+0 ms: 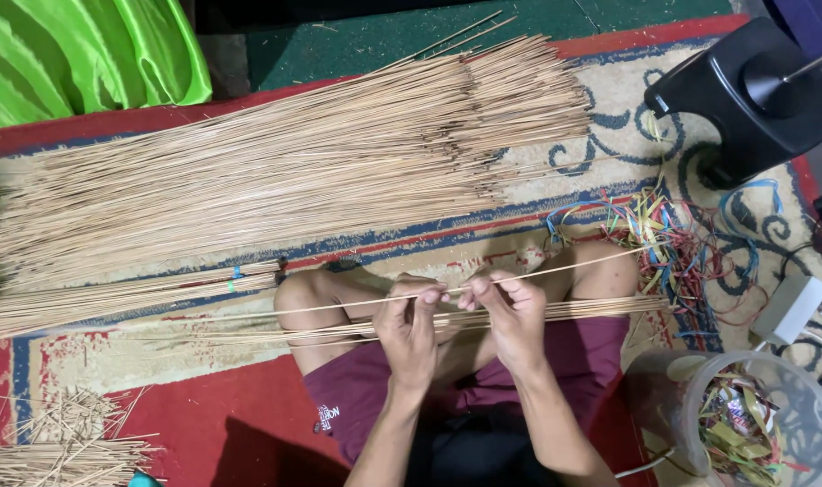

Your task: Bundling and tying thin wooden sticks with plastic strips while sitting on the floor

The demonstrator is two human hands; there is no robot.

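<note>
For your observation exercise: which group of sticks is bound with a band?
The bundle left of the knee, tied with a blue-green band; the big pile behind lies loose.

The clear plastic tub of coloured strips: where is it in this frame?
In the head view the clear plastic tub sits at the bottom right corner on the rug, beside the person's right thigh, just below the loose tangle of coloured strips.

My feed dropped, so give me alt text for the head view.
Both hands, left hand and right hand, pinch one thin stick above the lap, over a small bundle across the knees. A big pile of sticks lies on the carpet ahead, coloured bands to the right.
</note>
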